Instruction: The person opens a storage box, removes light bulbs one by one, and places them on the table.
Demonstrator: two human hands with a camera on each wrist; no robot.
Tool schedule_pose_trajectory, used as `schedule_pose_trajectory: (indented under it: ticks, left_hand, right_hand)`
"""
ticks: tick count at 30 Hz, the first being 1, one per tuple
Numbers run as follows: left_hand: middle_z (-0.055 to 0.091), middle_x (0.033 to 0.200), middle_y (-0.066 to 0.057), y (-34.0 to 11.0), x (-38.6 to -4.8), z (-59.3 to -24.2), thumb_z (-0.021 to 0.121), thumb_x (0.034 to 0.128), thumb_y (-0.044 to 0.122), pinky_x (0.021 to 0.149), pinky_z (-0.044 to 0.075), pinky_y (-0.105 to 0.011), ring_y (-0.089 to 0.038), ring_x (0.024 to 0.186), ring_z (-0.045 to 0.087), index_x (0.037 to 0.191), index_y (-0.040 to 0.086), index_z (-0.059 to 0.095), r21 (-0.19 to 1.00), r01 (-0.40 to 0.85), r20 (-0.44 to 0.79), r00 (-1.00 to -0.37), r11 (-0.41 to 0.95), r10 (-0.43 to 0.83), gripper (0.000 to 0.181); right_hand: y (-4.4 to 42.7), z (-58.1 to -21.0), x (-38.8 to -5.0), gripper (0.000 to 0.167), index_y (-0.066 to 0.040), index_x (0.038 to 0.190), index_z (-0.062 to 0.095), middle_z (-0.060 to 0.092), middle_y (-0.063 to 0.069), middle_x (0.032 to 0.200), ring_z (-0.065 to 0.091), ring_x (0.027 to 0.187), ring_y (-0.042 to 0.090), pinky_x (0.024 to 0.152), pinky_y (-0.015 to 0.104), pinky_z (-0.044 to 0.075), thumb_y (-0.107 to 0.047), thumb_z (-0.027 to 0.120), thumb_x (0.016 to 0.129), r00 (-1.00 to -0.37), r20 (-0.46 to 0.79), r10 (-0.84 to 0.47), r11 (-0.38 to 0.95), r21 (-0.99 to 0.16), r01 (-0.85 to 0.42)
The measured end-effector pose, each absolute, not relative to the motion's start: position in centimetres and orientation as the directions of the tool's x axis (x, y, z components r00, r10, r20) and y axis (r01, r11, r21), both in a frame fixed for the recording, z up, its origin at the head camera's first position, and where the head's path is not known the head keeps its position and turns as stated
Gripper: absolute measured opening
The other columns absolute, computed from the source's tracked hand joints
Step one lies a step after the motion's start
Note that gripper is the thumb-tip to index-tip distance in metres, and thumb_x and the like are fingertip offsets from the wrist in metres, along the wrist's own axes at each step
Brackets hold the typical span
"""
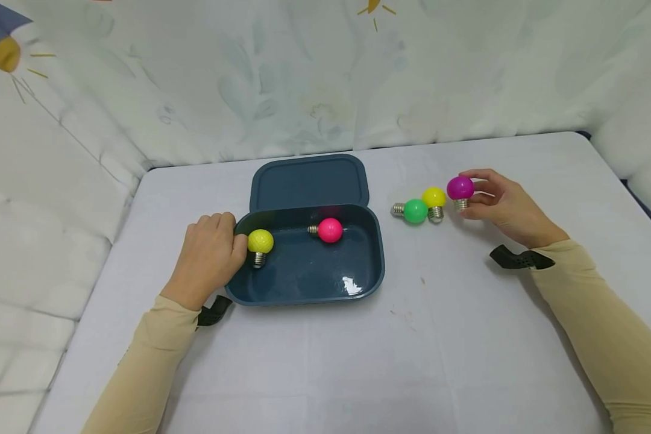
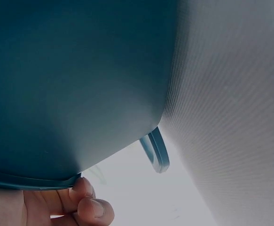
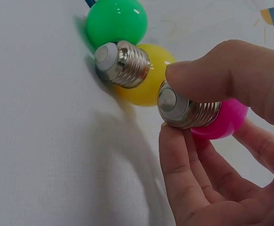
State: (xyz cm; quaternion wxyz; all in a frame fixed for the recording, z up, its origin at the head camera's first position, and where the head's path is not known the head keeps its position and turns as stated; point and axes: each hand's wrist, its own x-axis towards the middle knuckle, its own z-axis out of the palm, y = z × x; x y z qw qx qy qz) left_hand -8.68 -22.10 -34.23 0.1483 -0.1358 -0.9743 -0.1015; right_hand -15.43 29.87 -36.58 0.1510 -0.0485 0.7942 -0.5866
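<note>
My right hand (image 1: 501, 202) pinches a purple light bulb (image 1: 460, 187) by its metal screw base, between thumb and fingers. In the right wrist view that bulb (image 3: 223, 120) looks magenta. Just left of it, a yellow bulb (image 1: 433, 197) and a green bulb (image 1: 415, 211) lie touching on the table. With curled fingers my left hand (image 1: 208, 256) grips the left rim of a dark blue box (image 1: 304, 300). Inside the box lie a second yellow bulb (image 1: 260, 241), near that hand, and a pink bulb (image 1: 330, 230). The left wrist view shows the box's outer wall (image 2: 80, 84) close up.
Behind the box, its matching blue lid (image 1: 310, 181) lies on the white-covered table (image 1: 358, 367). Pale patterned curtains (image 1: 195, 78) stand along the back and sides.
</note>
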Motion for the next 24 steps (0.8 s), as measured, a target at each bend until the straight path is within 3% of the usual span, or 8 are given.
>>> schedule_pose_trajectory:
  ticks: [14, 24]
  left_hand:
    - [0.034, 0.064, -0.007, -22.01, -8.76, -34.4, 0.045, 0.0919, 0.011, 0.06, 0.024, -0.035, -0.027, 0.058, 0.036, 0.072, 0.006, 0.04, 0.164, 0.3, 0.315, -0.919, 0.94, 0.238, 0.021]
    - [0.034, 0.064, -0.007, -22.01, -8.75, -34.35, 0.043, 0.0916, 0.011, 0.061, 0.023, -0.035, -0.027, 0.059, 0.035, 0.072, 0.006, 0.04, 0.169, 0.289, 0.306, -0.924, 0.942, 0.228, 0.021]
  right_hand:
    - [30.23, -37.25, -15.72, 0.069, -0.024, 0.151, 0.042, 0.053, -0.009, 0.136, 0.063, 0.108, 0.004, 0.087, 0.012, 0.054, -0.024, 0.077, 0.092, -0.954, -0.232, -0.188, 0.476, -0.871, 0.118]
    - [29.9, -37.26, -15.75, 0.07, -0.023, 0.151, 0.043, 0.049, 0.0, 0.142, 0.064, 0.106, 0.003, 0.085, 0.011, 0.054, -0.025, 0.079, 0.091, -0.961, -0.21, -0.183, 0.519, -0.85, 0.087]
